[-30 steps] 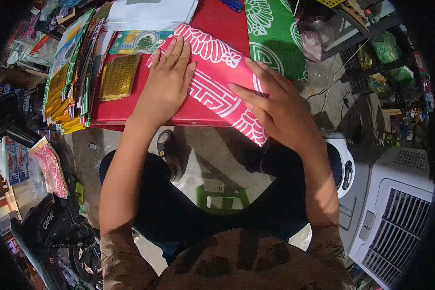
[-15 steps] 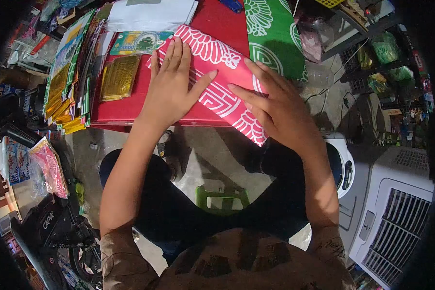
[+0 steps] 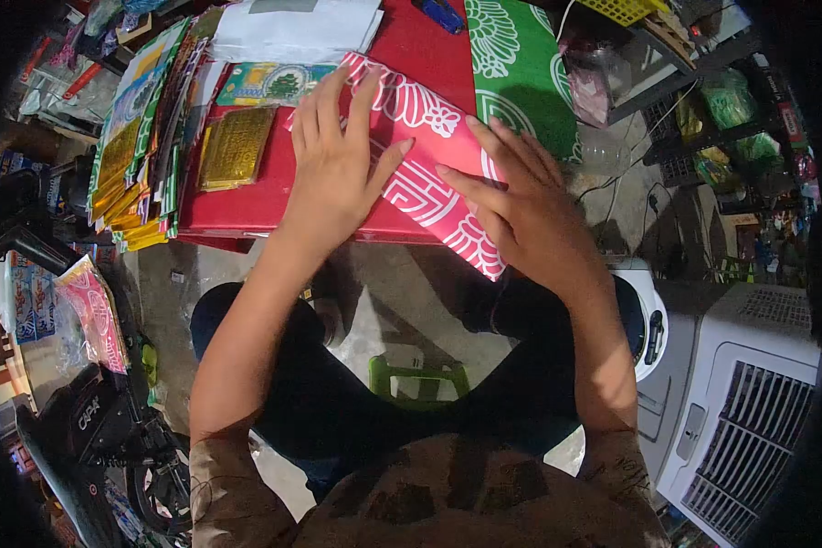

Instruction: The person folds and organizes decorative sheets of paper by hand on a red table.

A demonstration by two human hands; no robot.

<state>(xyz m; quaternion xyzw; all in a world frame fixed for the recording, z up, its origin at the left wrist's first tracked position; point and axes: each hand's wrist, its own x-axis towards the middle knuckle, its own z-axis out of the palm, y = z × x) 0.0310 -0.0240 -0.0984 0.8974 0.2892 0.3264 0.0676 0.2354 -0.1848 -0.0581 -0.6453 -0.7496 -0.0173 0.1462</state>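
Note:
A folded sheet of pink patterned paper (image 3: 429,146) with white flower and scroll designs lies slanted across the red table (image 3: 247,212). Its lower right corner reaches past the table's front edge. My left hand (image 3: 333,151) rests on the left part of the paper, fingers stretched out and pointing away from me. On the right side, my right hand (image 3: 521,196) lies on the paper with its fingers spread. Just beyond my left hand are a green and yellow printed note (image 3: 279,84) and a packet of gold foil sheets (image 3: 235,149).
A stack of colourful folded papers (image 3: 142,137) fans out at the table's left. White sheets (image 3: 292,32) lie at the back, with green patterned paper (image 3: 525,78) at the right. A blue object (image 3: 440,14) sits far back. A white slatted appliance (image 3: 744,411) stands lower right.
My left hand has shifted slightly to the right on the pink paper, its fingers lifting or bending a little. The right hand keeps nearly the same place. The whole view has moved slightly.

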